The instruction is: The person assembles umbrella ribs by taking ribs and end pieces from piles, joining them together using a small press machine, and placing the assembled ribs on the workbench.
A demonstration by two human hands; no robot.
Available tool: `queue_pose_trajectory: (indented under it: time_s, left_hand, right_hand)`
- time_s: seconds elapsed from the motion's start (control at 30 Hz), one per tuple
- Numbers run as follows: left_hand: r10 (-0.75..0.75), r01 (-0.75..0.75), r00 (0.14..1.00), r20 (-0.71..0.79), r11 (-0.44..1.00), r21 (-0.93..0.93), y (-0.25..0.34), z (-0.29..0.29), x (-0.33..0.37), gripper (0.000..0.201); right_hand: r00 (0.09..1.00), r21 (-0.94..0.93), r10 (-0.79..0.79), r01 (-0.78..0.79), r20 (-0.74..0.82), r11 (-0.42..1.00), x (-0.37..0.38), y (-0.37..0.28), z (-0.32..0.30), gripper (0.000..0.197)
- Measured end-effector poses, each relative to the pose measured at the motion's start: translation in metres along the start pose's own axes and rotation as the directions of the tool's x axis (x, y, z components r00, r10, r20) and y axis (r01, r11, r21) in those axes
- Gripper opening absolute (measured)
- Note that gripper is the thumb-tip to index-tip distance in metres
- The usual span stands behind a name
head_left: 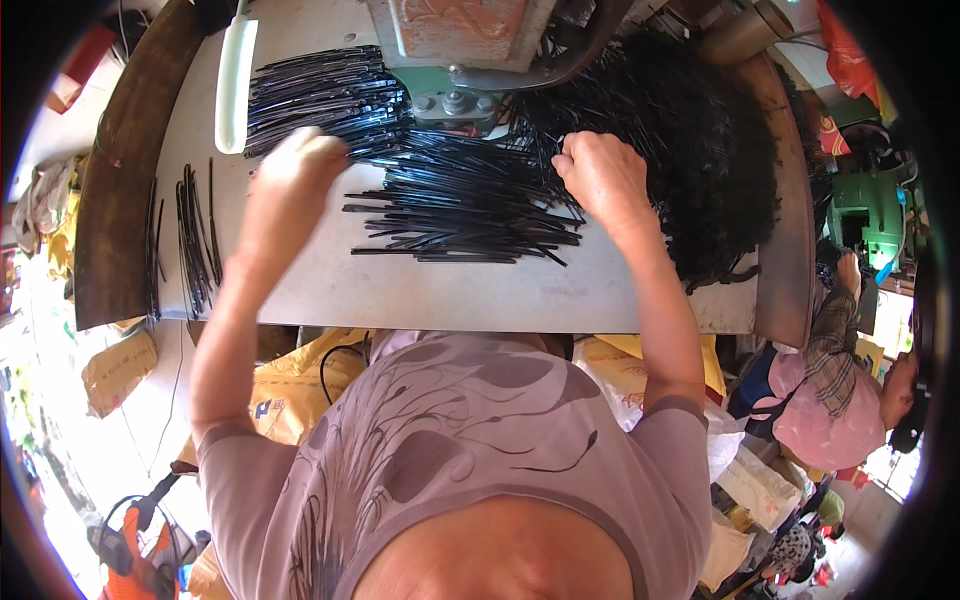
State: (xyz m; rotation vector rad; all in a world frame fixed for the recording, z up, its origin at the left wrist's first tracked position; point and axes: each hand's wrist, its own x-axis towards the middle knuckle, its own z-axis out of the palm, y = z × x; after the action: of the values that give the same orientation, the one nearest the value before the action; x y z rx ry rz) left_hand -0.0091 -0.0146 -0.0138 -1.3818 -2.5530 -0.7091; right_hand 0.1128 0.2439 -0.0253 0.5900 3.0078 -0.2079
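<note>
My left hand (pixel 298 178) is curled closed and a little blurred by motion, just below a pile of thin black strips (pixel 325 100) on the left. Whatever its fingers hold, if anything, does not show. At the near edge of a big tangled heap of black strips (pixel 665 150), my right hand (pixel 606 178) has its fingers pinched together; what is in them is hidden. Between my hands lies a loose middle pile of glossy black strips (pixel 470 200), mostly running left to right. The press (pixel 455 95), with a green base and small bolted metal block, stands beyond it.
The pale metal worktable (pixel 480 295) has raised brown sides. A few separate strips (pixel 190 240) lie at its left. A white tube lamp (pixel 236 90) hangs over the back left. Yellow sacks (pixel 290 385) sit below the front edge. Another person (pixel 825 400) is at the right beside a green machine (pixel 868 220).
</note>
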Motion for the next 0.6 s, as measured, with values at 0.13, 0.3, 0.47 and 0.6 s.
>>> queue_pose_trajectory:
  time_s: [0.13, 0.3, 0.47, 0.6]
  left_hand:
    - [0.069, -0.071, 0.996, 0.055, 0.997, 0.037, 0.018, 0.047, 0.024, 0.006]
    - [0.113, -0.13, 0.989, 0.093, 0.971, 0.201, 0.009, 0.075, 0.029, 0.011]
    - [0.084, -0.083, 0.996, 0.012, 0.995, -0.053, 0.005, 0.071, 0.028, 0.009]
    - [0.155, -0.183, 0.976, -0.154, 0.965, -0.188, 0.018, 0.061, 0.032, 0.011]
  right_hand:
    - [0.999, 0.05, -0.02, 0.022, -0.032, 0.999, -0.004, 0.003, 0.004, 0.016]
    - [0.998, 0.205, 0.022, -0.01, -0.056, 0.979, -0.011, 0.013, -0.001, 0.014]
    - [0.972, 0.478, 0.04, 0.079, -0.233, 0.875, -0.01, 0.016, 0.0, 0.013]
    - [0.96, 0.868, 0.19, 0.091, -0.207, 0.488, -0.001, 0.005, 0.0, 0.012]
